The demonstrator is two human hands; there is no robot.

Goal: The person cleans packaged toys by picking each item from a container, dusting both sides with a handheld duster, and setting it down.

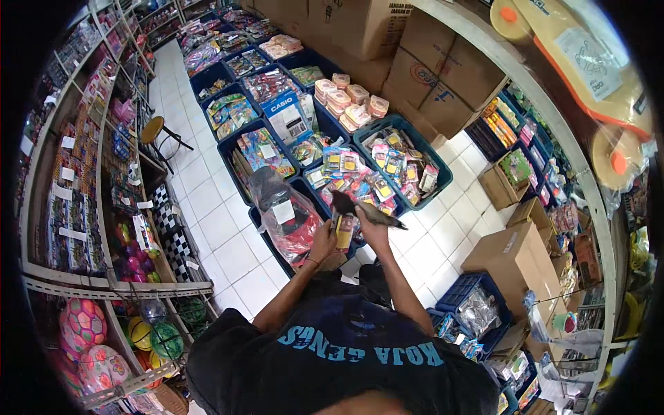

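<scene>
My left hand is closed on the edge of a small packet with a yellow front, held upright before my body. My right hand is wrapped round a brush; its dark bristle head is by the top of the packet, and its greyish handle points out to the right. Just left of my left hand lies a red toy in clear plastic with a white label. Beyond both hands, a blue crate is heaped with similar small carded packets.
A green-blue crate of packets stands right of the heap. Pink-lidded boxes and a Casio box sit farther back. Shelves with balls line the left; cartons stand right. White floor tiles run between.
</scene>
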